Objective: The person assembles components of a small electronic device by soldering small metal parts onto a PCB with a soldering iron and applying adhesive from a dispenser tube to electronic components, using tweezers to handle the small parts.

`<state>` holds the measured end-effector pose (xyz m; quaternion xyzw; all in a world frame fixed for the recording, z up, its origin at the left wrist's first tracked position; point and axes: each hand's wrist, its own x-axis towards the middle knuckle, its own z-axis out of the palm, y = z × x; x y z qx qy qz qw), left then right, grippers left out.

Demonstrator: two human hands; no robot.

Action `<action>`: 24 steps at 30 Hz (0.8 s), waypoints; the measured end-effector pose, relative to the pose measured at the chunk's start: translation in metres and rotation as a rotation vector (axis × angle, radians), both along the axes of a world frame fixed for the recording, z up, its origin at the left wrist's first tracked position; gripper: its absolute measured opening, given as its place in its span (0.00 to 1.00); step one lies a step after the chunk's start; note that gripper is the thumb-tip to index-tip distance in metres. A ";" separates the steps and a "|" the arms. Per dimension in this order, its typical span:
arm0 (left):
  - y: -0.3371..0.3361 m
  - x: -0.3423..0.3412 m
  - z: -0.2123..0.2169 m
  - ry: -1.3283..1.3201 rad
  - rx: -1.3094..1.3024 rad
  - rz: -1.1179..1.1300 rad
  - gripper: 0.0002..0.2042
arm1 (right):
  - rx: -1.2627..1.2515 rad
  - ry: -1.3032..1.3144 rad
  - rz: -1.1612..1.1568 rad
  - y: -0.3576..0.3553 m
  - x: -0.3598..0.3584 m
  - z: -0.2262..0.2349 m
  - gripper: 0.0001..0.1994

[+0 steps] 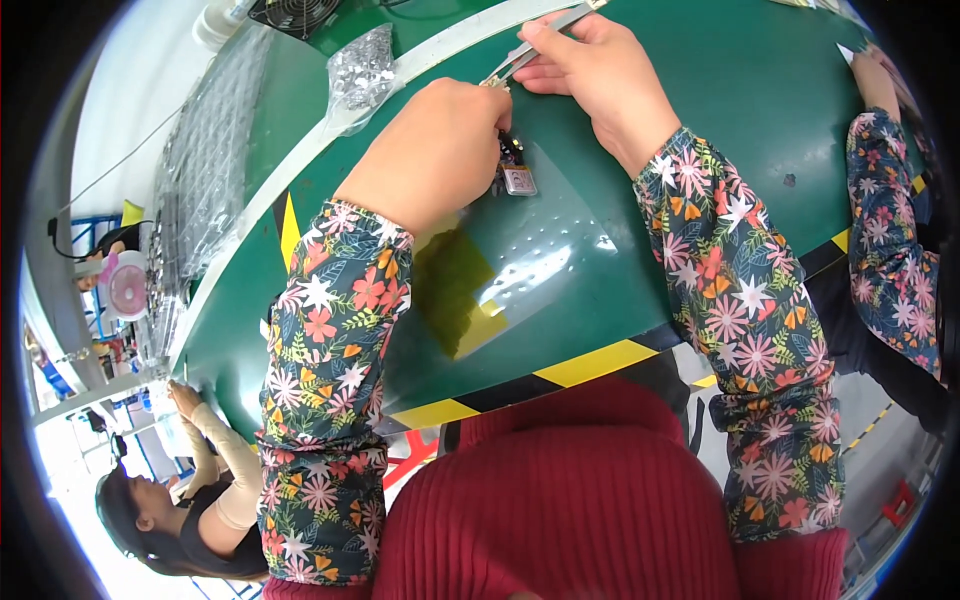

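Observation:
My left hand (430, 150) is closed with its fingers curled around a small electronic part, mostly hidden behind them. A little silver block (520, 181) with dark pieces above it hangs out below those fingers. My right hand (618, 92) grips metal tweezers (548, 37) between thumb and fingers. Their tips point down to the left and reach a small pale piece (493, 82) at my left fingertips; whether they pinch it I cannot tell. Beneath both hands lies a clear sheet (560, 262) with raised dots, and a yellow translucent film (453, 290) sits at its left side.
Yellow-black tape (590, 366) lines the green table's (740, 110) near edge. Beyond a white rail (290, 160) are a bag of small metal parts (362, 68) and clear plastic trays (215, 150). Co-workers' arms show at right (893, 230) and lower left (228, 470).

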<state>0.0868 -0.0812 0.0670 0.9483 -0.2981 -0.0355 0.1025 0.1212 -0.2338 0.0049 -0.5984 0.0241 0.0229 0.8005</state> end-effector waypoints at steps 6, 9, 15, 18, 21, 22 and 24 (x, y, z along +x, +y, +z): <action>0.008 -0.002 -0.004 0.027 -0.111 0.018 0.07 | 0.100 -0.011 0.000 0.002 -0.004 0.013 0.13; 0.014 -0.006 -0.008 0.118 -0.256 0.112 0.07 | 0.127 0.011 -0.024 -0.001 -0.004 0.012 0.12; 0.042 -0.021 -0.003 0.236 -0.488 0.313 0.07 | 0.104 -0.019 0.009 0.000 -0.009 0.021 0.14; 0.048 -0.029 -0.002 0.399 -0.775 0.339 0.07 | 0.088 -0.070 0.011 0.002 -0.011 0.026 0.13; 0.058 -0.037 -0.004 0.465 -0.957 0.338 0.08 | 0.059 -0.104 -0.001 0.002 -0.015 0.032 0.13; 0.064 -0.042 -0.006 0.488 -1.016 0.358 0.10 | 0.078 -0.121 0.010 0.001 -0.015 0.031 0.13; 0.075 -0.052 -0.005 0.529 -1.063 0.408 0.10 | 0.107 -0.140 0.037 0.001 -0.018 0.033 0.12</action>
